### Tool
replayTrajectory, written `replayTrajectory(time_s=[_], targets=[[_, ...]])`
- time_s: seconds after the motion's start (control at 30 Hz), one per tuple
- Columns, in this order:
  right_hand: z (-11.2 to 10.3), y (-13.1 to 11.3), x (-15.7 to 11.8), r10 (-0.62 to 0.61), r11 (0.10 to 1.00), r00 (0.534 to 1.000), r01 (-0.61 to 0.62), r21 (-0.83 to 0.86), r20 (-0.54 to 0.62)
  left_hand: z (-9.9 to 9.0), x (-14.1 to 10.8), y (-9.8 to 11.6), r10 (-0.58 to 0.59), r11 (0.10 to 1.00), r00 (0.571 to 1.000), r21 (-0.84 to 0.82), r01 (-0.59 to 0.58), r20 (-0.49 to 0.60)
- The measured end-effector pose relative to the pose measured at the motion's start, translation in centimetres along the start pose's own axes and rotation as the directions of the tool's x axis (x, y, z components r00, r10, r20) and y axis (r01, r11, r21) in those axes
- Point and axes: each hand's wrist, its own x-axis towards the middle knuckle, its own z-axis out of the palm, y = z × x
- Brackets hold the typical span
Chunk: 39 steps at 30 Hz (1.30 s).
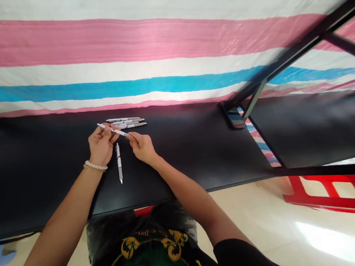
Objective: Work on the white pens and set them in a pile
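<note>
Black tabletop [182,157] met a striped sheet [159,41]. Above it, a white pen [119,132] slanted from far left to near right. The left hand [101,145] had fingers closed on its barrel; the right hand [143,147] pinched its right end. A loose pen [119,163] lay nearer the body, other pens [134,125] just beyond.
</note>
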Motion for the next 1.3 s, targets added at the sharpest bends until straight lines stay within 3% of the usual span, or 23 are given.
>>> replayTrajectory(time_s=[0.13,0.23,0.33,0.4,0.5,0.63,0.73,0.9,1.0,1.17,1.3], targets=[[0.0,0.2,0.0,-0.059,0.996,0.997,0.056,-0.062,-0.049,0.3,-0.1,-0.2,0.004,1.000,1.000,-0.007,-0.004,-0.026],[0.0,0.6,0.1,-0.226,0.944,0.973,0.207,-0.255,-0.044,0.3,0.0,-0.5,-0.006,1.000,0.997,0.003,0.006,-0.082],[0.1,0.7,0.4,-0.281,0.934,0.958,0.258,-0.247,-0.062,0.2,0.3,-0.6,-0.014,1.000,0.996,0.009,0.015,-0.090],[0.2,0.5,0.5,-0.223,0.973,0.966,0.211,-0.093,-0.134,0.1,0.4,-0.6,-0.014,1.000,0.998,-0.015,0.013,-0.068],[0.2,0.0,0.6,-0.079,0.986,0.987,0.098,0.133,-0.141,0.0,0.5,-0.6,-0.022,0.999,1.000,-0.048,0.022,-0.013],[0.3,-0.1,0.8,-0.040,0.949,0.979,0.100,0.300,-0.200,-0.1,0.5,-0.5,-0.033,0.997,0.999,-0.068,0.032,-0.014],[0.7,0.3,1.0,0.074,0.886,0.985,0.006,0.464,-0.153,-0.2,0.6,-0.3,-0.044,0.997,0.998,-0.063,0.042,-0.033],[1.1,0.5,1.0,0.030,0.886,0.987,0.046,0.462,-0.155,-0.3,0.6,-0.2,-0.048,0.998,0.998,-0.036,0.046,-0.037],[0.9,0.2,0.9,0.147,0.849,0.986,-0.086,0.522,-0.077,-0.3,0.6,-0.2,-0.044,0.999,0.999,-0.022,0.044,-0.018],[0.6,-0.2,0.7,0.031,0.896,0.988,0.039,0.442,-0.149,-0.2,0.4,-0.4,-0.044,0.999,0.999,-0.013,0.044,-0.012],[0.9,-0.3,0.5,0.139,0.867,0.990,-0.115,0.485,-0.014,0.2,0.2,-0.6,-0.059,0.998,0.998,0.008,0.059,0.021]])
